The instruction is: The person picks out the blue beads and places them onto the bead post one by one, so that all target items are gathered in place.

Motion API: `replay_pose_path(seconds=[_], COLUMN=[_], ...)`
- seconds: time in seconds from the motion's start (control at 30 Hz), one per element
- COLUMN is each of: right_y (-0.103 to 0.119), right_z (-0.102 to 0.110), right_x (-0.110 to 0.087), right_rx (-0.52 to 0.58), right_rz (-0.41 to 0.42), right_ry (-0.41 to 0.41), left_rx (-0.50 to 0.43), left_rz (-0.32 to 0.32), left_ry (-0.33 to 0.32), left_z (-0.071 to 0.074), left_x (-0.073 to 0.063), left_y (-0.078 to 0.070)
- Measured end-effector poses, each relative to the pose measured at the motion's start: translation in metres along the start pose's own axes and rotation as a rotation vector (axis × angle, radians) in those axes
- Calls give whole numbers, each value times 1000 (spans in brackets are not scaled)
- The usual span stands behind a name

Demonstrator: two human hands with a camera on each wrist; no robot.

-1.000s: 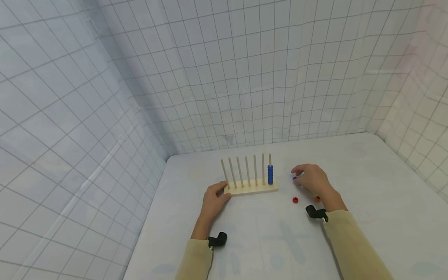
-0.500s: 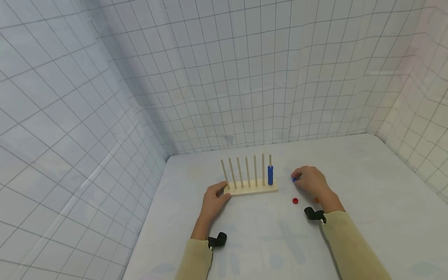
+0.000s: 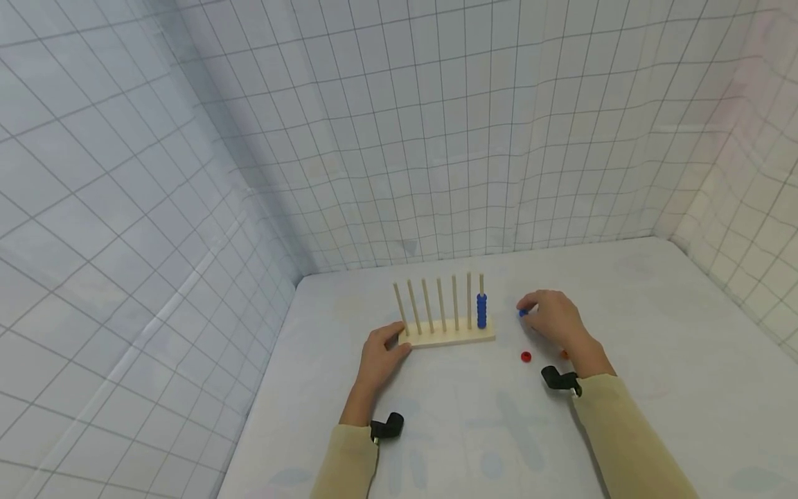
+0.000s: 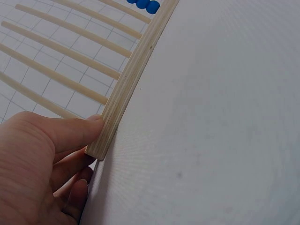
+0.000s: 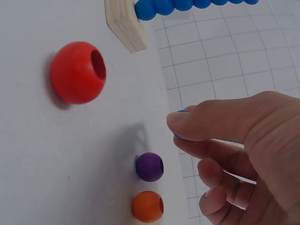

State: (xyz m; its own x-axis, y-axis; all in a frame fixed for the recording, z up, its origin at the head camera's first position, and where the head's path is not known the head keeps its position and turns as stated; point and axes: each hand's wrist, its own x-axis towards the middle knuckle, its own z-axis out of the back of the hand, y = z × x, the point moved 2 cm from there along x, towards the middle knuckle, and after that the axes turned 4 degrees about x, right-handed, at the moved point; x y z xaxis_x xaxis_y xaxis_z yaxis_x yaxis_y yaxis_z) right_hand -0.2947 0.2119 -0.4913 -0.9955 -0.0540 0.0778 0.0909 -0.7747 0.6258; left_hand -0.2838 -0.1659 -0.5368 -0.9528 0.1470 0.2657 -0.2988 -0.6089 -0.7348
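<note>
A wooden bead stand with a row of upright pegs sits mid-table in the head view. Its rightmost peg carries a stack of blue beads. My left hand grips the left end of the base; in the left wrist view its thumb lies along the front edge. To the right of the stand, my right hand pinches a blue bead between thumb and fingertips, above the table. The thumb hides most of that bead in the right wrist view.
A red bead lies right of the stand. An orange bead and a purple bead lie below my right hand; the head view shows the orange one partly covered by the wrist. White grid-patterned curtains surround the table.
My right hand has closed on the blue bead, shifted slightly left and risen a little with it. The left hand and the stand have stayed in place.
</note>
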Motion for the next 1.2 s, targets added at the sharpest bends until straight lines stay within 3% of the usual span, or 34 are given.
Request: replay_pose_path(seconds=[0.4, 0.87, 1.2], right_y=[19, 38, 54], right_z=[16, 25, 33], right_x=[-4, -7, -12], right_rx=[36, -23, 12], right_rz=[43, 174, 271], right_ry=[-40, -241, -375], left_rx=[-5, 0, 3], left_rz=[7, -12, 6], left_ry=[0, 5, 3], left_z=[0, 0, 1], left_x=[1, -1, -1], left_y=[1, 3, -1])
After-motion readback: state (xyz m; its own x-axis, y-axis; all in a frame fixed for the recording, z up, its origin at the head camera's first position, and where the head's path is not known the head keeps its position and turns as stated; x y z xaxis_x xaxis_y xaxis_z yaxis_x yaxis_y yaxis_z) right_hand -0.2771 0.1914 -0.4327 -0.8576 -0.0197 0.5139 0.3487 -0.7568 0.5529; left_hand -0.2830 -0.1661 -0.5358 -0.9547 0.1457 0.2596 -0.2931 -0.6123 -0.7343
